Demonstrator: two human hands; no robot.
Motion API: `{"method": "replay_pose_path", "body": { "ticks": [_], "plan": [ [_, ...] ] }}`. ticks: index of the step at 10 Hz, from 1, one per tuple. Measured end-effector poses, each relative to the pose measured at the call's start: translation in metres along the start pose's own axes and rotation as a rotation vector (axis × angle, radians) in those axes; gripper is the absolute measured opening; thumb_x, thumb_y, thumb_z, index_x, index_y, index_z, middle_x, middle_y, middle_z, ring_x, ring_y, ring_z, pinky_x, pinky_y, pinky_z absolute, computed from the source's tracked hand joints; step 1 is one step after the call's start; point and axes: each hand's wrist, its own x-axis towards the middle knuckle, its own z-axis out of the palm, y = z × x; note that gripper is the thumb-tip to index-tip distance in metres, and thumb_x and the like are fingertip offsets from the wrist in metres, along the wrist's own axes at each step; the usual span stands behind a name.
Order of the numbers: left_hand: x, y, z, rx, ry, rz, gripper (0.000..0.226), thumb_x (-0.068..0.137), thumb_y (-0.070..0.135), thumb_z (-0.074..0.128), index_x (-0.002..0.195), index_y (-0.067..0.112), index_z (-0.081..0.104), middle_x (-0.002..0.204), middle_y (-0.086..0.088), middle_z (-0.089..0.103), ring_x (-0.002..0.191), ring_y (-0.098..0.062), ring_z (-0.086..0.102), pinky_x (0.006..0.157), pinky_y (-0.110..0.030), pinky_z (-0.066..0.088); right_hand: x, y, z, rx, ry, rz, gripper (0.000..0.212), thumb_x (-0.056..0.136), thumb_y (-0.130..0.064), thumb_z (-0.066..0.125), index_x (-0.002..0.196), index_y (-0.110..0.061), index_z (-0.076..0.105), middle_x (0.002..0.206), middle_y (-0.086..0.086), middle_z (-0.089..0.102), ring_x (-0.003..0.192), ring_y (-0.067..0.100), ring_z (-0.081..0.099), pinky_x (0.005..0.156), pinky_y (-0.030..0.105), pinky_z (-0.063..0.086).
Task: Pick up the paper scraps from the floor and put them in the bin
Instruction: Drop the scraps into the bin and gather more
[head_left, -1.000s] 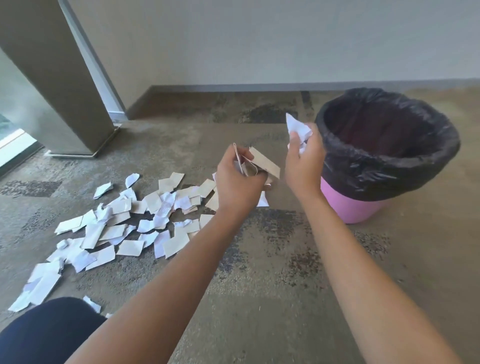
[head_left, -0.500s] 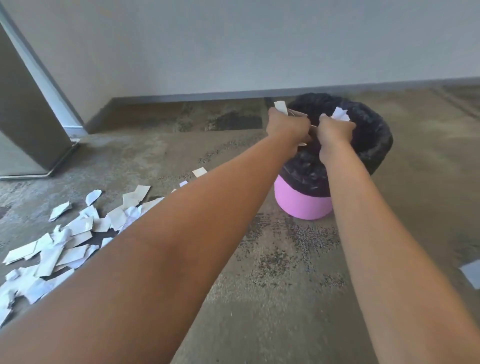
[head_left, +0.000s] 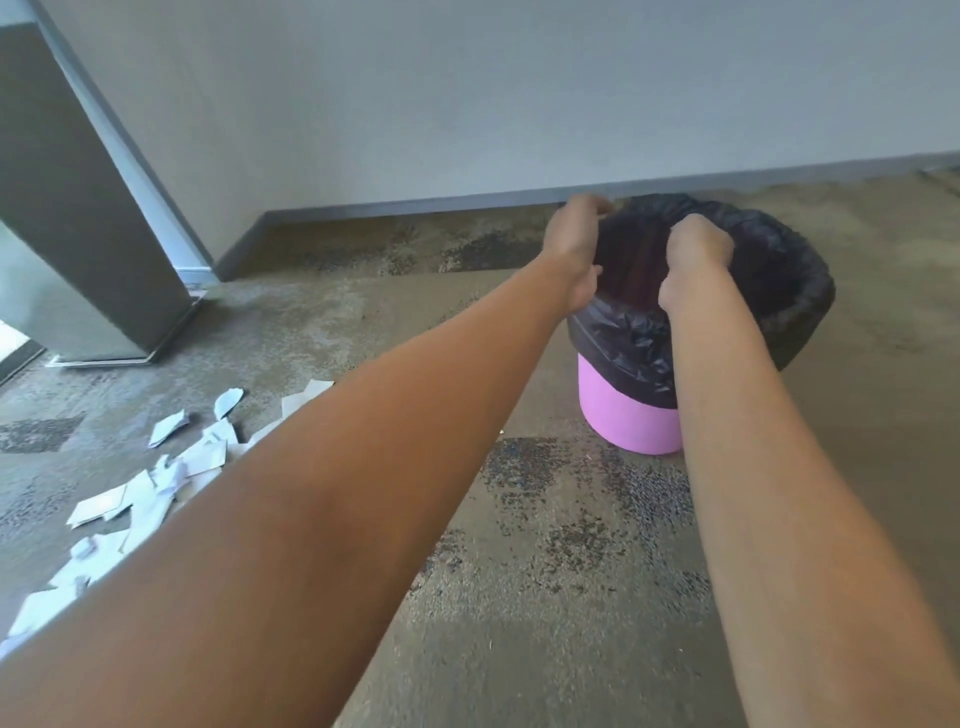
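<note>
A pink bin (head_left: 629, 413) lined with a black bag (head_left: 789, 291) stands on the carpet near the wall. Both my hands hang over its mouth, backs toward me. My left hand (head_left: 574, 244) is at the bin's left rim, fingers bent down and thumb apart, with no paper showing in it. My right hand (head_left: 696, 252) is over the middle of the opening, fingers loosely curled down, also with no paper visible. A pile of white and beige paper scraps (head_left: 156, 483) lies on the floor at the left, partly hidden by my left forearm.
A grey pillar or panel (head_left: 78, 234) stands at the far left on a metal base. A wall with a grey baseboard (head_left: 415, 208) runs just behind the bin. Patterned carpet (head_left: 545, 571) stretches between me and the bin.
Both hands carried scraps from beside the pile to the bin's mouth. The paper seen in both hands half a second ago is no longer visible, and the hands have dipped lower.
</note>
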Motion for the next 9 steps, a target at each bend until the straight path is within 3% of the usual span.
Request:
{"method": "replay_pose_path", "body": {
  "ticks": [1,2,3,4,5,6,7,8,9],
  "plan": [
    [0.012,-0.011,-0.024,-0.021,0.048,0.080,0.034,0.098,0.014,0.043,0.131,0.006,0.051,0.135,-0.011,0.049,0.125,-0.023,0.043,0.105,-0.043,0.036,0.017,0.010,0.009,-0.009,0.040,-0.037,0.020,0.100,-0.017,0.041,0.118,-0.020,0.048,0.077,-0.009,0.042,0.092,0.015,0.048,0.075,0.024,0.041],
    [0.011,-0.035,-0.060,0.081,0.221,0.122,0.028,0.093,0.013,0.052,0.120,0.009,0.059,0.116,-0.002,0.056,0.103,-0.016,0.049,0.093,-0.037,0.045,0.016,0.016,0.025,-0.012,0.180,-0.210,0.020,0.096,-0.008,0.045,0.114,-0.012,0.053,0.105,-0.001,0.060,0.093,0.012,0.053,0.065,0.014,0.043],
    [0.000,-0.067,-0.097,0.230,0.299,0.088,0.033,0.090,0.013,0.058,0.123,0.011,0.058,0.121,-0.004,0.059,0.102,-0.017,0.051,0.094,-0.035,0.046,0.008,0.022,0.042,-0.072,0.234,-0.347,0.025,0.094,-0.005,0.046,0.118,-0.011,0.054,0.123,0.003,0.057,0.102,0.010,0.057,0.071,0.010,0.044],
    [-0.014,-0.116,-0.159,0.497,0.365,0.000,0.044,0.087,0.011,0.059,0.130,0.011,0.051,0.132,-0.007,0.055,0.103,-0.023,0.056,0.078,-0.028,0.042,-0.010,0.039,0.074,-0.129,0.177,-0.527,0.027,0.090,0.000,0.047,0.112,-0.012,0.056,0.119,0.001,0.056,0.106,0.010,0.057,0.081,0.006,0.042],
    [-0.028,-0.146,-0.207,0.759,0.387,-0.070,0.050,0.086,0.016,0.061,0.133,0.013,0.047,0.134,-0.006,0.051,0.109,-0.026,0.056,0.078,-0.030,0.044,-0.022,0.063,0.092,-0.198,0.088,-0.597,0.027,0.087,0.000,0.048,0.110,-0.009,0.058,0.112,-0.001,0.055,0.099,0.009,0.055,0.079,0.004,0.040],
    [-0.054,-0.188,-0.276,1.234,0.462,-0.227,0.063,0.081,0.027,0.063,0.139,0.018,0.039,0.140,-0.007,0.042,0.127,-0.028,0.045,0.100,-0.045,0.042,-0.032,0.119,0.110,-0.357,-0.075,-0.571,0.028,0.085,0.000,0.048,0.110,-0.008,0.059,0.110,0.000,0.058,0.096,0.010,0.055,0.072,0.003,0.036],
    [-0.073,-0.205,-0.307,1.354,0.547,-0.245,0.070,0.081,0.035,0.063,0.143,0.019,0.034,0.145,-0.008,0.036,0.136,-0.029,0.034,0.110,-0.053,0.032,-0.033,0.162,0.116,-0.460,-0.190,-0.520,0.027,0.086,-0.002,0.048,0.110,-0.009,0.058,0.113,0.004,0.060,0.102,0.016,0.058,0.078,0.012,0.038],
    [-0.090,-0.211,-0.340,1.304,0.624,-0.285,0.086,0.080,0.053,0.064,0.147,0.017,0.025,0.155,-0.009,0.022,0.145,-0.031,0.019,0.112,-0.059,0.023,-0.036,0.224,0.127,-0.679,-0.362,-0.397,0.029,0.087,-0.007,0.052,0.115,-0.008,0.057,0.121,0.010,0.058,0.111,0.024,0.057,0.084,0.023,0.039],
    [-0.096,-0.212,-0.357,1.310,0.595,-0.342,0.096,0.078,0.059,0.063,0.151,0.018,0.016,0.159,-0.008,0.012,0.148,-0.033,0.010,0.112,-0.060,0.021,-0.042,0.260,0.133,-0.888,-0.523,-0.278,0.038,0.088,-0.014,0.057,0.125,-0.008,0.052,0.129,0.011,0.054,0.117,0.028,0.054,0.086,0.027,0.040]
  ]
}}
